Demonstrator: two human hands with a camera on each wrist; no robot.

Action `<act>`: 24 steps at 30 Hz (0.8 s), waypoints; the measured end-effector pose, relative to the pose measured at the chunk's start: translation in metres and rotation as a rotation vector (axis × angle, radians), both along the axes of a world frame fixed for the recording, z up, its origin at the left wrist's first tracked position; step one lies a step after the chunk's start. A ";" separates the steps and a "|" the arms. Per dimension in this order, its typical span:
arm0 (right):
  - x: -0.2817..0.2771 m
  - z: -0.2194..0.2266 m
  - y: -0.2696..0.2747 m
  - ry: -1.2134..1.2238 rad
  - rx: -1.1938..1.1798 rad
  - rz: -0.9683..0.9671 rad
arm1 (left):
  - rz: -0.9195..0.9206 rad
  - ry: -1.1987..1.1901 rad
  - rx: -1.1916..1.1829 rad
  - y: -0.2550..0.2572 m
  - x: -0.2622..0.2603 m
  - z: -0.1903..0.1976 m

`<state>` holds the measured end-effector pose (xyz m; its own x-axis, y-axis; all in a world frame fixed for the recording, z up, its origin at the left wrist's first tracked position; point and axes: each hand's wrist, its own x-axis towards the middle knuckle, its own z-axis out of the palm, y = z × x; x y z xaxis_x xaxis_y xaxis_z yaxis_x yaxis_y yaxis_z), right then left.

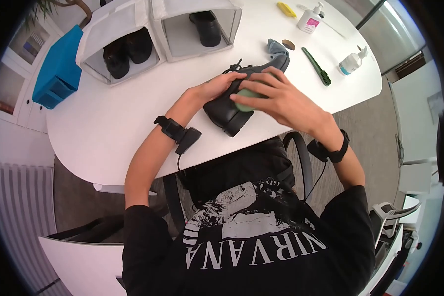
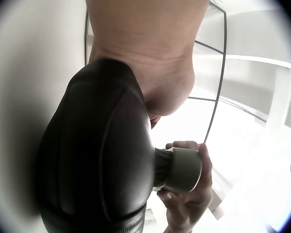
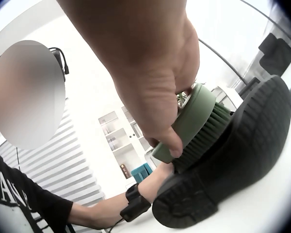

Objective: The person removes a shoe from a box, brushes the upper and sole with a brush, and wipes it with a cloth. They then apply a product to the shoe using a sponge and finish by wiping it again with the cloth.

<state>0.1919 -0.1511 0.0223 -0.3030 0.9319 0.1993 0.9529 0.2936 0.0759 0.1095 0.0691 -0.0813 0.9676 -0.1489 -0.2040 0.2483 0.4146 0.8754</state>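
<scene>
A black lace-up shoe (image 1: 219,109) lies tilted on the white table, its sole (image 3: 262,131) facing the right wrist camera. The left hand (image 1: 221,86) grips it around the upper near the laces; its fingers are partly hidden behind the shoe. In the right hand (image 1: 286,101) is a round green brush (image 3: 196,114), pinched by its rim between thumb and fingers. The brush's dark green bristles (image 3: 211,133) touch the side of the shoe. From the left wrist view the shoe (image 2: 102,150) fills the foreground, with the brush (image 2: 184,170) against its side.
Two white boxes (image 1: 121,69) with black shoes inside stand at the back left, beside a blue bin (image 1: 59,69). A grey-blue cloth (image 1: 277,48), a long green brush (image 1: 316,66), a pump bottle (image 1: 310,19), a spray bottle (image 1: 351,63) and a yellow item (image 1: 286,9) lie or stand behind and right.
</scene>
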 end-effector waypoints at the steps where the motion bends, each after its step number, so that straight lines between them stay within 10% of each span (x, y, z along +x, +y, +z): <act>1: -0.010 0.000 -0.002 0.010 -0.014 0.029 | -0.045 0.007 0.003 0.001 0.003 -0.002; 7: -0.078 -0.041 -0.002 -0.239 0.098 0.270 | 0.059 0.044 0.320 -0.019 0.003 0.016; 15: -0.027 -0.042 -0.019 -0.155 0.261 0.019 | 0.129 0.147 0.210 -0.009 0.003 0.022; 19: -0.070 -0.067 -0.007 -0.269 0.204 0.298 | 0.207 0.157 0.250 -0.022 0.001 0.029; 24: -0.019 -0.046 -0.017 -0.269 0.322 -0.020 | 0.161 0.148 0.214 -0.012 0.010 0.007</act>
<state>0.1732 -0.1683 -0.0238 -0.3663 0.8414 0.3974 0.8920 0.1959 0.4074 0.1191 0.0573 -0.0740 0.9326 0.0656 -0.3550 0.3260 0.2694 0.9062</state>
